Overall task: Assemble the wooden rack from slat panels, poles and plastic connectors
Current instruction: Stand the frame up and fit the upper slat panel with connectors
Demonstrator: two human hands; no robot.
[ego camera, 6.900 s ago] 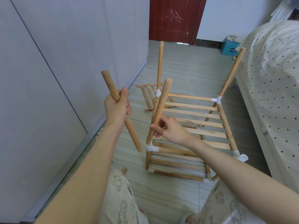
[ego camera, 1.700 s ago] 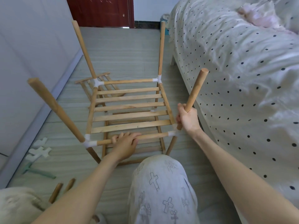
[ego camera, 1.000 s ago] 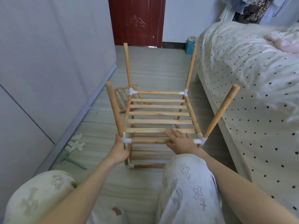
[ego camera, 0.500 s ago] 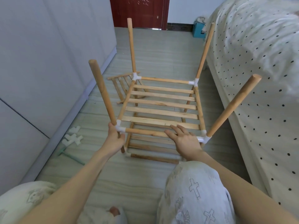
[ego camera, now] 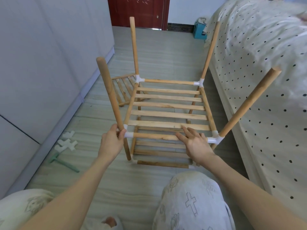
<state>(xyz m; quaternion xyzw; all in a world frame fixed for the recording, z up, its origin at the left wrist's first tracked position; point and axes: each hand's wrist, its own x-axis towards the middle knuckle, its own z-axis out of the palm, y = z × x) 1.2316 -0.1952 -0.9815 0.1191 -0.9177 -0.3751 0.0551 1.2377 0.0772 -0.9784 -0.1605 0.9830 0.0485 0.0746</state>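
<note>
Two hands work at the near edge of the rack [ego camera: 167, 112], which stands on the floor [ego camera: 159, 52] beside the bed [ego camera: 259, 67]. The left hand [ego camera: 111, 143] curls its fingers around the near-left pole [ego camera: 109, 95] at the white connector [ego camera: 128, 134]. The right hand [ego camera: 196, 144] rests with fingers straight and spread on the near rail [ego camera: 156, 136] and the nearest slat. Both forearms extend forward, wrists level.

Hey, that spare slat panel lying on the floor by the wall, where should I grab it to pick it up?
Probably by the near side rail of the spare panel, coming from the left along the wall. It lies flat, half tucked under the rack, so only its left part is exposed, and the round rail suits a wrapped hand.
</note>
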